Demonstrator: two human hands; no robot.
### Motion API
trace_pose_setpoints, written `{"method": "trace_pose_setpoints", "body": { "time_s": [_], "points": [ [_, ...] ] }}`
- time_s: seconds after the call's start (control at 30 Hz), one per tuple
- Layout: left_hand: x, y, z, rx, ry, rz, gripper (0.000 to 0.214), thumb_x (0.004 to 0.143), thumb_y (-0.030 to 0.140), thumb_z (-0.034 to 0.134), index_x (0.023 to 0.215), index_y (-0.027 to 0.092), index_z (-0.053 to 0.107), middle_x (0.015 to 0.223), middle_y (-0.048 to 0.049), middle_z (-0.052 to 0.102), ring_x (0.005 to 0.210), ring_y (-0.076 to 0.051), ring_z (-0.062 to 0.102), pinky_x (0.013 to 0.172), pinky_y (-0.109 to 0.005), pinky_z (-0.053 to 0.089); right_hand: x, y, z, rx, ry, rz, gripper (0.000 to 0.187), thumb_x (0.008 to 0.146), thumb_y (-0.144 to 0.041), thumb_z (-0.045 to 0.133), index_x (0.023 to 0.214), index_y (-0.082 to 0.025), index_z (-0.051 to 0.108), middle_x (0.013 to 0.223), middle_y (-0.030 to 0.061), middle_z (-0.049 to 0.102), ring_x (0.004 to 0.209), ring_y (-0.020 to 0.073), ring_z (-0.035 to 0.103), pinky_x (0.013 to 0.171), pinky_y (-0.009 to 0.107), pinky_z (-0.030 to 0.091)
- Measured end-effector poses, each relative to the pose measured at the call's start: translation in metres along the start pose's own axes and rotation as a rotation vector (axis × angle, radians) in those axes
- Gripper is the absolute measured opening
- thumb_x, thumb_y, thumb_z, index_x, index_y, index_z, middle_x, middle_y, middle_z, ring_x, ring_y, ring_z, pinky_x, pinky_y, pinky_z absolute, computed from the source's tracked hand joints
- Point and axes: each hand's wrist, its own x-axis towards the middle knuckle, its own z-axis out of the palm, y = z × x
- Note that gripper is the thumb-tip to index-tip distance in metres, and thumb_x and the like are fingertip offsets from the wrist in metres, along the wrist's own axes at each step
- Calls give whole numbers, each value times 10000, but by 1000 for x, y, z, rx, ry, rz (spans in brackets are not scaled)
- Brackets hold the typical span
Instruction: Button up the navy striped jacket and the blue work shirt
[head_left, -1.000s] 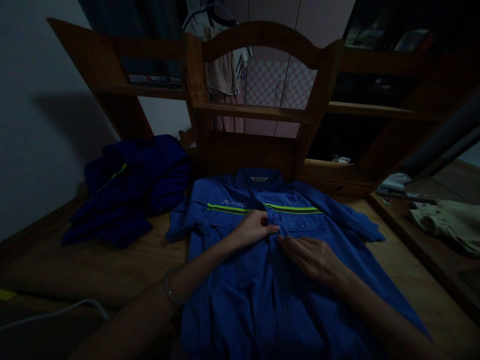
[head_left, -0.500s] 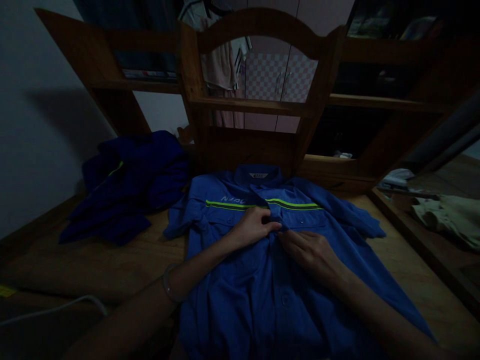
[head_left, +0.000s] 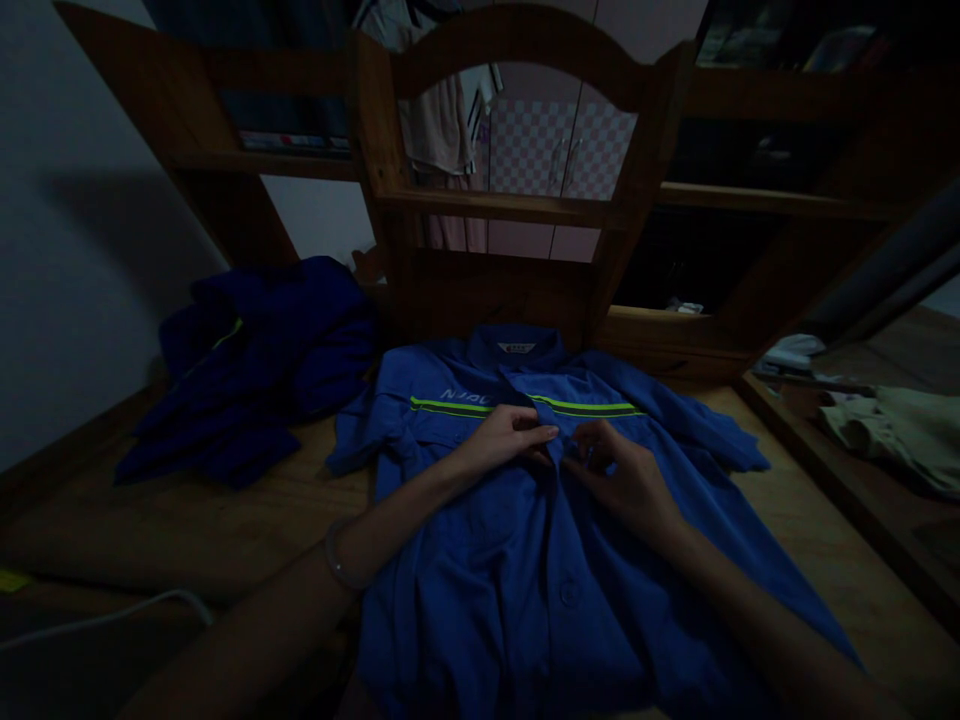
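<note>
A blue short-sleeved work shirt (head_left: 480, 530) lies front up on the wooden desk, its collar at the far side. A yellow-green and dark stripe crosses its chest, and a button shows lower on the front placket. My left hand (head_left: 506, 438), a bracelet on its wrist, grips the placket edge at chest height between thumb and fingers. Just to the right, my right hand (head_left: 619, 475) pinches the shirt's front edge with thumb and index finger. The fabric is lifted slightly between the hands. Whether a button sits under the fingertips is hidden.
A crumpled dark blue garment (head_left: 262, 350) lies on the desk (head_left: 172, 520) at left. A wooden shelf unit (head_left: 495, 208) stands along the back. Beige folded cloth (head_left: 900, 430) sits beyond a raised wooden edge at right. A white cable (head_left: 150, 602) runs at lower left.
My right hand has turned and risen slightly, its thumb and index finger now lifting the shirt edge. My left hand has shifted a little left, still at the placket.
</note>
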Motion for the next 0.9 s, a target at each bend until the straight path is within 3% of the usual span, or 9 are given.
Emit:
{"method": "trace_pose_setpoints", "body": {
  "time_s": [0.13,0.3,0.4,0.47,0.53,0.63,0.77,0.83,0.9],
  "points": [
    [-1,7,0,-89,-26,-6,320,701,378,718,789,83,630,737,-42,651,694,-125,625,739,-283,515,2,-3,-7,88,-28,18,217,814,-295,618,984,-208,517,813,-1,614,625,125,582,572,243,463],
    [1,4,0,-70,-14,54,318,734,369,682,894,99,631,799,-48,663,740,-141,631,721,-280,515,2,4,-7,113,7,66,460,793,-386,634,1192,-201,498,1082,77,621,693,149,610,602,283,502],
    [4,0,0,5,-20,102,323,789,368,615,979,107,608,862,-59,663,789,-155,633,736,-290,512,3,13,-6,115,-72,123,432,801,-441,611,1151,-194,553,953,56,659,661,156,606,567,272,485],
    [4,-1,-1,209,4,157,319,835,390,545,973,109,608,862,-61,653,812,-168,628,752,-301,504,4,18,-5,130,-150,139,333,819,-451,583,1014,-182,609,784,25,652,631,157,595,543,256,458],
    [-1,2,-5,569,46,257,350,849,439,513,968,130,625,902,-67,640,881,-192,611,813,-324,477,5,22,-1,159,-181,136,289,825,-452,572,886,-173,617,702,8,624,614,153,581,536,247,437],
    [-23,7,-22,1141,119,352,546,746,586,591,1123,191,598,1130,-104,576,1079,-267,529,940,-382,397,3,25,6,229,-133,160,295,819,-462,578,850,-169,598,686,2,608,612,151,573,539,245,427],
    [-65,9,-58,1531,311,89,1030,513,761,641,1312,145,436,1312,-216,429,1192,-402,419,945,-455,370,2,29,15,296,8,169,305,843,-474,545,893,-176,582,791,28,635,703,171,598,614,269,462],
    [-83,11,-74,1575,332,-74,994,548,767,607,1269,100,452,1252,-234,468,1099,-391,498,871,-426,417,6,32,17,286,69,159,303,856,-473,522,916,-181,574,851,41,645,767,186,607,669,291,473],
    [-96,15,-84,1534,211,-141,741,691,680,555,1169,115,511,1139,-181,550,977,-315,574,806,-364,445,16,37,17,256,113,158,306,863,-475,501,923,-183,570,869,45,646,790,192,606,697,305,472]
  ]
}}
